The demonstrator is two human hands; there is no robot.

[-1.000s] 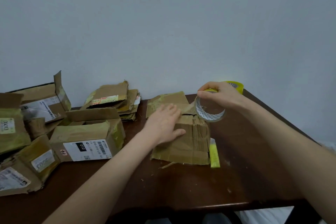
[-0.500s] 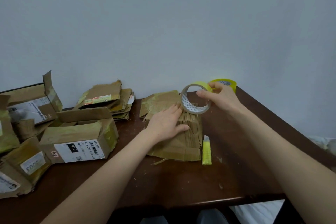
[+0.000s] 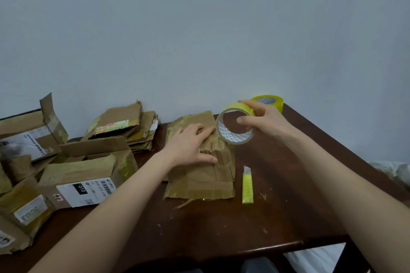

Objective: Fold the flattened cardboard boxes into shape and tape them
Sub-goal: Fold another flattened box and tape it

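The right grip (image 3: 264, 122), pinching the tape roll (image 3: 238, 107), has swung it leftward over the far right corner of the cardboard box (image 3: 199, 182) mid-desk (image 3: 221, 228). The left grip (image 3: 190, 146) stays spread, pressing it flat. Taping seems next.

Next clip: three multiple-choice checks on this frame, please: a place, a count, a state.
1. Where is the yellow cutter relative to the cardboard box?
A. on it
B. on the table to its right
C. under it
2. How many tape rolls show?
A. one
B. two
C. three
3. What is the left hand doing?
A. pressing flat on the box
B. gripping the cutter
C. holding a roll
Key: 1 B: beside the box's right edge. 2 B: held roll in the right hand, spare roll at the far corner. 3 A: fingers spread on the cardboard.
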